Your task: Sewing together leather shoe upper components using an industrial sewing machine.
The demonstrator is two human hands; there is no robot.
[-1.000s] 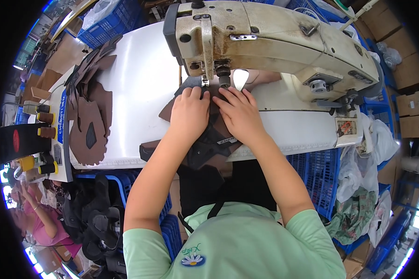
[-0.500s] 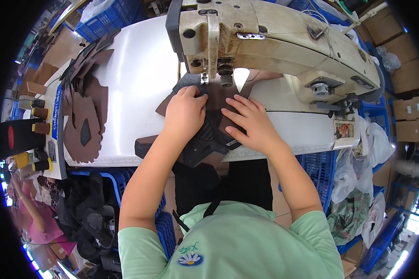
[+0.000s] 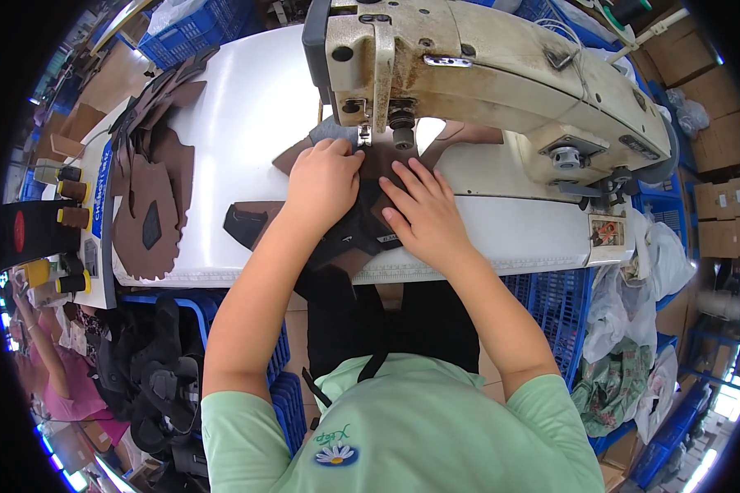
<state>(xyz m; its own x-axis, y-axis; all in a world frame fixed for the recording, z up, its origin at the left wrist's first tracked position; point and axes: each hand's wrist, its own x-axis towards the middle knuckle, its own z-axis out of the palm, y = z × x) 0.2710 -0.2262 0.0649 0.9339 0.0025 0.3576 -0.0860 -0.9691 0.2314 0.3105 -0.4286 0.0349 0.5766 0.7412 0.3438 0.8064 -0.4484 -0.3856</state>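
Observation:
A brown-and-black shoe upper piece [image 3: 341, 251] lies under the presser foot [image 3: 365, 135] of a cream sewing machine [image 3: 501, 62]. One flap of it sticks out to the left, a brown part reaches right behind the machine head, and its near end hangs over the table edge. My left hand [image 3: 325, 181] has curled fingers gripping the piece just left of the presser foot; its fingertips are partly hidden. Lying on the piece to the right, my right hand [image 3: 427, 214] has its fingers spread, holding nothing.
Brown and black cut pieces [image 3: 152, 214] are piled on the table's left side. Thread spools [image 3: 74, 205] stand at the far left. Below the table are a blue crate [image 3: 547, 300] and a heap of black parts [image 3: 160, 370]. A person in pink [image 3: 70, 386] is at lower left.
The shoe upper piece has turned slightly, its flap shifting left and up. My right hand has moved a little left and up with its fingers spread. My left hand stays by the presser foot.

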